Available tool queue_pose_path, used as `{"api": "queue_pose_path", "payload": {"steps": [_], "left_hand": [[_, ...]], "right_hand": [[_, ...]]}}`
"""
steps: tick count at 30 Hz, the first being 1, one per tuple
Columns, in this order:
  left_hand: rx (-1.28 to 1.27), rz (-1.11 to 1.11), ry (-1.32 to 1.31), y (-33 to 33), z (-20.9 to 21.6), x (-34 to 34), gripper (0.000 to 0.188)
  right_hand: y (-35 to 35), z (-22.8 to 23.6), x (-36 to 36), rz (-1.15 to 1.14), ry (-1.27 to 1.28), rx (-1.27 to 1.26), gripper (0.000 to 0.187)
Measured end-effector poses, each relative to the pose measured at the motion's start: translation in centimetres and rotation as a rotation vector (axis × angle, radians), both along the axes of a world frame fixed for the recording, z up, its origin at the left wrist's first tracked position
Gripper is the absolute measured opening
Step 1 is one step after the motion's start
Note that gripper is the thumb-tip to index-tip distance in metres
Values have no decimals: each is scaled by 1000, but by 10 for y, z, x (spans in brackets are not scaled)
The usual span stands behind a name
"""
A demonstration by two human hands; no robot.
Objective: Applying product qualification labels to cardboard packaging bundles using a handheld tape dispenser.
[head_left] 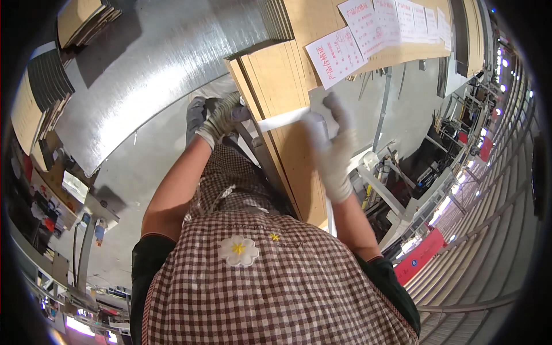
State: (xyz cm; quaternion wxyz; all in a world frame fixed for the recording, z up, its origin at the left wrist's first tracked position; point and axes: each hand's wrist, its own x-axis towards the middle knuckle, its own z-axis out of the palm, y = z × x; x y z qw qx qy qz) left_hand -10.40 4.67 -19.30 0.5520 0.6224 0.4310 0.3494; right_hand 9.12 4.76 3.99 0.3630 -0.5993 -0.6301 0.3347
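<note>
In front of my apron stands a long bundle of tan, wood-coloured boards point(296, 167) with dark edges on its left side. A white strip point(283, 119) crosses its top face. My left hand point(221, 119), in a pale glove with grey fingertips, is closed at the bundle's left side, near the strip's left end; what its fingers hold is hidden. My right hand point(334, 155), gloved alike, is over the bundle's right edge by the strip's other end. It is blurred by motion, its fingers look apart, and nothing shows between them.
Printed paper slips point(339, 56) lie on more tan boards at the far right. A shiny metal table point(155, 57) curves across the far left, with stacked dark-edged boards point(49, 80) at its left end. Metal frames point(391, 201) and a red panel point(422, 256) stand right.
</note>
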Motion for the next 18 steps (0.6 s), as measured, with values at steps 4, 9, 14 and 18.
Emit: {"api": "queue_pose_path", "payload": {"steps": [4, 9, 14, 18], "left_hand": [[126, 109, -111, 11, 42, -11, 43], [-281, 388, -193, -4, -16, -57, 32], [103, 407, -211, -12, 119, 14, 10], [162, 190, -185, 20, 159, 61, 17]], "right_hand": [[-25, -23, -51, 101, -514, 172, 88], [-20, -34, -43, 84, -546, 211, 88], [-5, -50, 5, -1, -555, 275, 82], [3, -34, -9, -118, 230, -117, 82]]}}
